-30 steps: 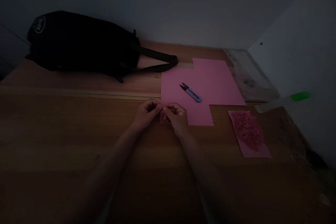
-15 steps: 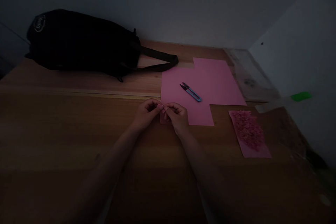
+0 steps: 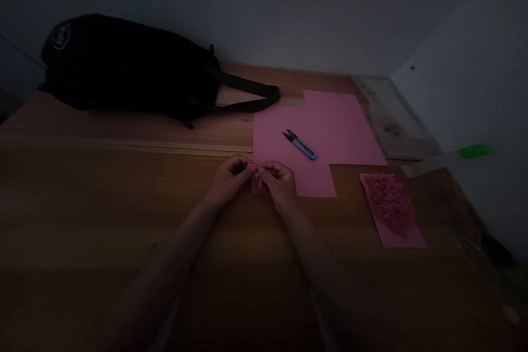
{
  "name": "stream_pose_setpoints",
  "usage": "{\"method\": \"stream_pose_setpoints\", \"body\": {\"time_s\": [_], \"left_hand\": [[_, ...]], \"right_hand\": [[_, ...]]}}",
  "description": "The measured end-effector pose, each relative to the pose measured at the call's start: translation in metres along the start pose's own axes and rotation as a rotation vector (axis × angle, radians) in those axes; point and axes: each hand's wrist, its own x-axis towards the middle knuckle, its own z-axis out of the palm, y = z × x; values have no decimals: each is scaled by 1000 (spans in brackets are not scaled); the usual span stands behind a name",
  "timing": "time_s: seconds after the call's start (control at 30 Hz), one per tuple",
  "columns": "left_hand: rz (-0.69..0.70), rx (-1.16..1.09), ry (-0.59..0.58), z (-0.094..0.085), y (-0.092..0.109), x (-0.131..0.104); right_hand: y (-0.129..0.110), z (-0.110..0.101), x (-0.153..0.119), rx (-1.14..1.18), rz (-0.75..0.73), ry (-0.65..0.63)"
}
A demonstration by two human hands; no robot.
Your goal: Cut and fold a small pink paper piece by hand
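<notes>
My left hand [image 3: 229, 179] and my right hand [image 3: 279, 182] meet fingertip to fingertip over the near left edge of the pink paper sheets [image 3: 276, 126]. Both are closed in a pinch. Between them is something tiny, too small and dim to name. Just beyond my right hand, a pair of blue-handled thread snips [image 3: 300, 145] lies on the paper with its dark blades apart, pointing to the far left. To the right, a heap of small pink pieces [image 3: 391, 203] rests on a smaller pink sheet [image 3: 402, 242].
A black bag [image 3: 132, 66] lies at the back left against the wall, its strap [image 3: 256, 91] reaching the paper. Clear plastic packaging [image 3: 391, 121] sits at the back right, near a glue-stick-like object with a green end [image 3: 474, 151]. The wooden table [image 3: 103, 203] is dimly lit.
Both hands stay in the same place, with only a slight shift at the fingertips. Nothing else has visibly moved.
</notes>
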Motion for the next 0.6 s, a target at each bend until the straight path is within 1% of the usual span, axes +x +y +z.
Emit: {"method": "stream_pose_setpoints", "body": {"time_s": [0.3, 0.6], "left_hand": [[-7, 19, 16, 0, 2, -1], [-5, -18, 29, 1, 2, -1]], "right_hand": [[0, -1, 1, -23, 5, 11], [2, -1, 0, -39, 4, 7]]}}
